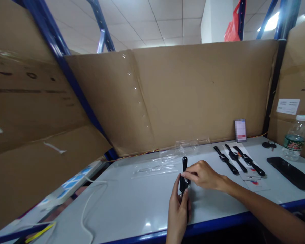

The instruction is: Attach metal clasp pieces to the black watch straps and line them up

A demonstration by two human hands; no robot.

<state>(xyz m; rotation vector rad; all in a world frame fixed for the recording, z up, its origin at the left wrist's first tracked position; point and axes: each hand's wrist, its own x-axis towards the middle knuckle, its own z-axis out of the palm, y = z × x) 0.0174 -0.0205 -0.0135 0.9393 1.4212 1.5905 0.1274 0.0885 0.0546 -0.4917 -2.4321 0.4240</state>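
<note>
A black spokeshave [185,164] stands nearly upright over the table, one handle pointing away from me. My left hand [179,206] is closed round its lower part, fingers on one side and thumb on the other. From the right, my right hand [202,174] pinches at the middle of the tool, where a bit of bright metal shows. What exactly the fingertips press on is hidden. To the right lie three more black spokeshaves: one [226,160] nearest my hand, another [236,158] in the middle, and a third [249,161] farthest right, partly over white printed cards [256,184].
Clear plastic packaging [155,167] lies behind my hands. Rightward are a black phone [291,172], keys [268,145], a water bottle [293,139] and a small upright screen [240,130]. A white cable [84,213] runs along the left. Cardboard walls [193,95] enclose the table [127,200].
</note>
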